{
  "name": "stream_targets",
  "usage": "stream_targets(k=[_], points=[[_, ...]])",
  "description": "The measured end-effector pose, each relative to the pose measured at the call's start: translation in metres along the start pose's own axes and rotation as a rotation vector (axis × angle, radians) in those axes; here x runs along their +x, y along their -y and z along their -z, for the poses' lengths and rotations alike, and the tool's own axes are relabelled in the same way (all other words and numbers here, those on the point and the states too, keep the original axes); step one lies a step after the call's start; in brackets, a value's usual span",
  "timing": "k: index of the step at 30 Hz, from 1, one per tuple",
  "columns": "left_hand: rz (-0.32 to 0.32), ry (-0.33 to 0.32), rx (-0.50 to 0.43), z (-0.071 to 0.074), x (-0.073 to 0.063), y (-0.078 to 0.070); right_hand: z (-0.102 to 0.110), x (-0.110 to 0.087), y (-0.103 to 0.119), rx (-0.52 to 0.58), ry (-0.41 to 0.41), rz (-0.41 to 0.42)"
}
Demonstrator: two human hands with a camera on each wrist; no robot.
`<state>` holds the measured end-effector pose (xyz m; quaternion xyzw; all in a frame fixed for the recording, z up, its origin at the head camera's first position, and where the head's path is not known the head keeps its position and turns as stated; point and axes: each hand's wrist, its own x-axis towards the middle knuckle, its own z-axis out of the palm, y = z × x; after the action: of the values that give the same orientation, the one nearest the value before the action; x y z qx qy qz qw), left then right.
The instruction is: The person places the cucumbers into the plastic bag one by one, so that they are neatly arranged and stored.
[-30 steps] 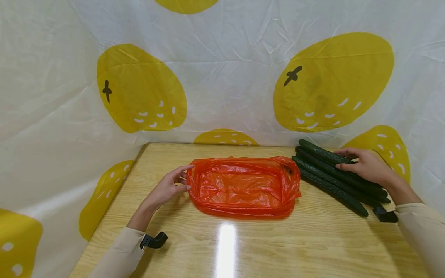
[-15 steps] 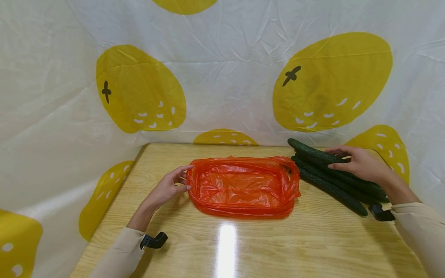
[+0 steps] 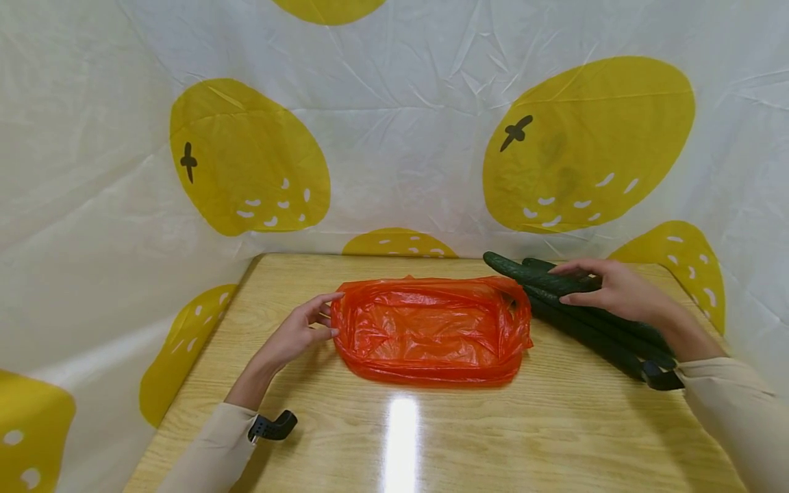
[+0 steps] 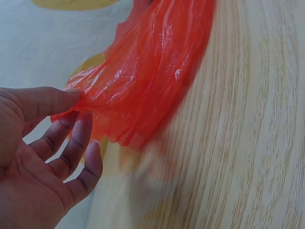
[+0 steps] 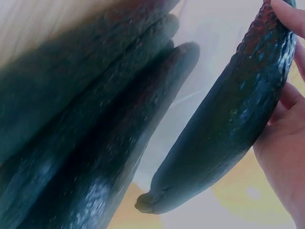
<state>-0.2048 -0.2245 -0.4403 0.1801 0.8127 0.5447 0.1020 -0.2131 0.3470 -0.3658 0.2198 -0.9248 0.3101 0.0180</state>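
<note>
A red plastic bag (image 3: 425,332) lies spread on the table with its mouth facing up. Its left rim is pinched between the thumb and fingers of my left hand (image 3: 300,333); the left wrist view shows the thin film of the bag (image 4: 147,67) stretching away from the thumb. On the right, my right hand (image 3: 607,291) grips a dark green cucumber (image 3: 514,269), whose far tip hangs past the bag's back right corner. In the right wrist view this cucumber (image 5: 224,124) is apart from several other cucumbers (image 5: 90,109), which lie side by side.
The cucumber pile (image 3: 579,332) rests against the bag's right side, slanting toward the front right. Behind the wooden table (image 3: 333,438) hangs a white cloth (image 3: 407,157) with yellow fruit prints, which also covers the left side. Each wrist wears a black camera (image 3: 274,426).
My right hand has moved left with the cucumber, drawing it off the pile toward the bag. The left hand and the bag have stayed in place.
</note>
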Motion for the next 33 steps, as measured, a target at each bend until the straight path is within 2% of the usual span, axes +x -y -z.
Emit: stream_targets(k=[5,15,22,33], points=[[0.0,0.001,-0.004,-0.001,0.001,0.0,-0.006,0.005,0.011,0.003,0.025,0.034],[0.017,0.0,0.002,-0.001,0.001,-0.001,-0.025,0.016,0.022,0.034,0.078,0.165],[0.026,-0.002,0.002,-0.003,0.001,-0.002,-0.038,0.022,0.035,0.083,0.149,0.188],[0.032,-0.001,-0.001,-0.003,0.0,-0.004,-0.061,0.033,0.054,0.127,0.208,0.259]])
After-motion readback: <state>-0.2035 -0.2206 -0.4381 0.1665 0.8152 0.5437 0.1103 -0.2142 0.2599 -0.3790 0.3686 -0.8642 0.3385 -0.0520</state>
